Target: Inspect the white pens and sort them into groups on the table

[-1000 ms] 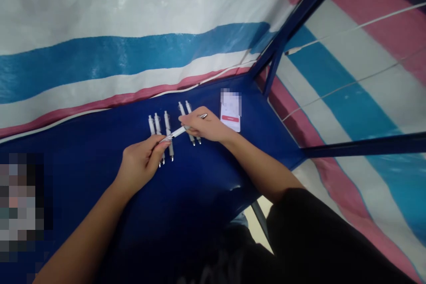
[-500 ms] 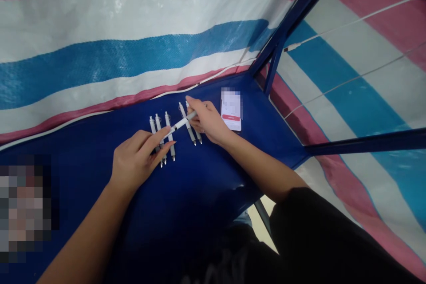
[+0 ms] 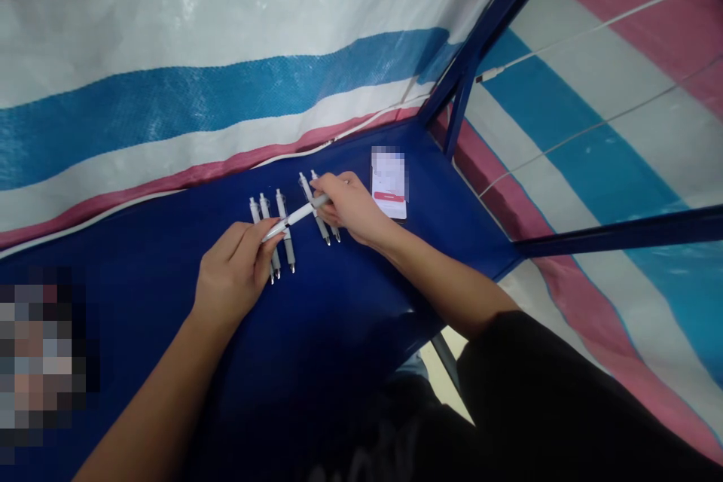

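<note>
A white pen with a grey grip (image 3: 300, 216) slants between my two hands above the table. My left hand (image 3: 231, 267) is closed on its lower-left end, thumb and fingers pinching the white part. At the grey end, my right hand (image 3: 355, 211) has its fingers wrapped around the pen. Beneath and beside my left hand lie three similar white-and-grey pens (image 3: 288, 250), partly covered by the fingers. Two more pens (image 3: 306, 185) lie by my right hand, which hides part of them.
A phone (image 3: 389, 205) with a lit screen lies right of the pens on the blue table (image 3: 350, 324). Striped sheeting (image 3: 226, 94) hangs behind, with a white cable (image 3: 116, 207) along the back edge. Blue metal frame bars (image 3: 463, 102) stand at the right.
My left fingers have closed around the pen's white end, where they were spread at it before. The view has shifted slightly; the pens on the table lie as before.
</note>
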`<state>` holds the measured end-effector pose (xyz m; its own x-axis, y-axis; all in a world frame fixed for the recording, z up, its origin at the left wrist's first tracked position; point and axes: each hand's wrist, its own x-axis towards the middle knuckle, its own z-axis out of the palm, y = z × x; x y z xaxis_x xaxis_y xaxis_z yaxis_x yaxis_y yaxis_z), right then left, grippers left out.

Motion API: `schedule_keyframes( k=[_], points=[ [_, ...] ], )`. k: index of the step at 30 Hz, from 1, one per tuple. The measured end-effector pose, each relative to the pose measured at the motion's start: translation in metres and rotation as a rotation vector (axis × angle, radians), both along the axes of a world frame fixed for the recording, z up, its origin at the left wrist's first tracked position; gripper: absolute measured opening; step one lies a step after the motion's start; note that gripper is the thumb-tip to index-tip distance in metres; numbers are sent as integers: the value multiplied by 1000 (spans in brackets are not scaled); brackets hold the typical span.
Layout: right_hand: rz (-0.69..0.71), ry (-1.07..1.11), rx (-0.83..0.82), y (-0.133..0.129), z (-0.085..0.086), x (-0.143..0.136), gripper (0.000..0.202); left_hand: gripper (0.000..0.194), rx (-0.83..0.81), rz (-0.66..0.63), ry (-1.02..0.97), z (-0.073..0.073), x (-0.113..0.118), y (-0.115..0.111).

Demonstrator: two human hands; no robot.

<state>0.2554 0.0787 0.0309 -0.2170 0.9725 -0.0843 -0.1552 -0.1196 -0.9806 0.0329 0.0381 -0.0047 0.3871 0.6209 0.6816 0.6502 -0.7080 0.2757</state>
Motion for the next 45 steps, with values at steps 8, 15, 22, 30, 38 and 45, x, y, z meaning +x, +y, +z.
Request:
schedule_keyframes(
  k=[8,15,22,30,38,45],
  points=[
    [119,-153,219,6,1,18,66,22,-310,-66,-149,4,-1,4],
    [243,-265,298,22,3,42,48,22,-328,32,-182,-1,-12,16],
    [261,-399,392,26,1,56,33,25,-315,74,-147,-4,-10,16],
    [210,-441,378,24,7,59,41,27,-324,94,-150,-4,-9,15],
    [192,-318,345,27,1,56,43,26,-343,102,-165,-4,-8,14],
    [87,-125,307,31,-6,50,43,22,-379,84,-198,-4,-8,14]
  ],
)
